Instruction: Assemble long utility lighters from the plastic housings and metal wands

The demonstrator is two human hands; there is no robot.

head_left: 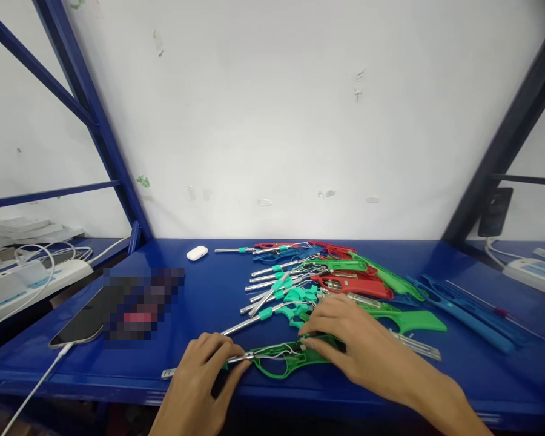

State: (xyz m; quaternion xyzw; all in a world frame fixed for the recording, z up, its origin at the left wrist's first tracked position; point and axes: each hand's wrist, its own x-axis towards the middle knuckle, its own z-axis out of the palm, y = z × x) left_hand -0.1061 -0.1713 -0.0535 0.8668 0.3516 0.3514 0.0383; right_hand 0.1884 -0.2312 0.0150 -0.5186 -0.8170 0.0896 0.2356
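Observation:
At the front of the blue table, a green long-nosed lighter body (pixel 288 362) lies in both my hands, its case uncovered and thin wires showing inside. My left hand (pixel 206 372) pinches its metal tube where it meets the body. The tube's tip (pixel 168 373) sticks out on the far side of that hand. My right hand (pixel 352 339) grips the handle end, with thumb and fingers closed on it; what lies under those fingers is partly hidden. Just behind, several lighters with metal tubes (pixel 249 320) and teal parts (pixel 302 295) lie in a row.
Red (pixel 358 284), green (pixel 422 321) and blue case halves (pixel 467 318) spread to the right. A white earbud case (pixel 197 252) sits at the back left, a charging phone (pixel 79 318) at the left. Blue shelf posts (pixel 113 157) and a white wall (pixel 272 121) bound the table.

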